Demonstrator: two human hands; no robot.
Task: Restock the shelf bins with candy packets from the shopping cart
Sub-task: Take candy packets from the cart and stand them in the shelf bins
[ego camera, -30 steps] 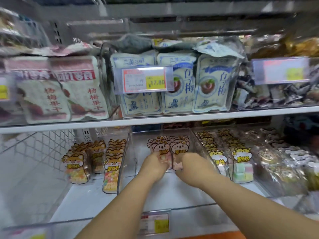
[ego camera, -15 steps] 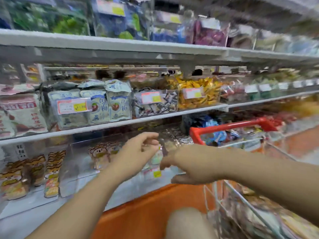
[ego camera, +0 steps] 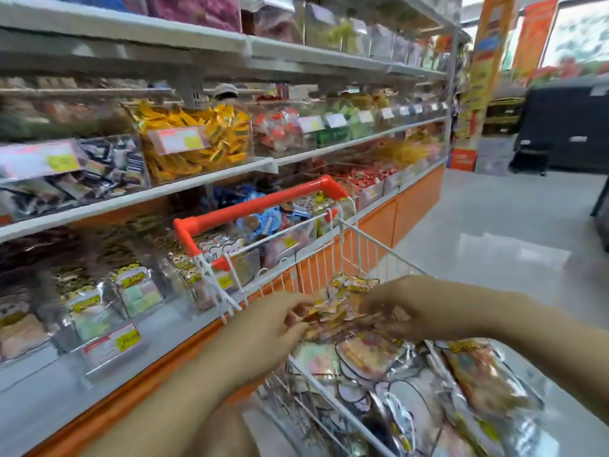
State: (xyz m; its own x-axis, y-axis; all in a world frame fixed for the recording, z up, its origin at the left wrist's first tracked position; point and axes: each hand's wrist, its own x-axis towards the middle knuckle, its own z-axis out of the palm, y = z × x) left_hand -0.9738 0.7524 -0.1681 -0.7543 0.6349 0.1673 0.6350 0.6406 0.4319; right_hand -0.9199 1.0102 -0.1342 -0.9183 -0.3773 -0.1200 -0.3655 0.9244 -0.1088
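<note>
Shelf unit, its tiers running from 8 o'clock toward 1 o'clock, carries clear shelf bins of wrapped sweets; the lowest bins, at 9 o'clock, hold cartoon-labelled packets. Shopping cart, white wire with a red handle, stands just beside the shelf at 5 o'clock. Candy packets lie heaped in its basket. Left hand, entering from 7 o'clock, and right hand, from 3 o'clock, meet above the heap. The curled fingers of each grip opposite edges of the top packets, near centre and slightly blurred. Price tag fronts a low bin at 8 o'clock.
</note>
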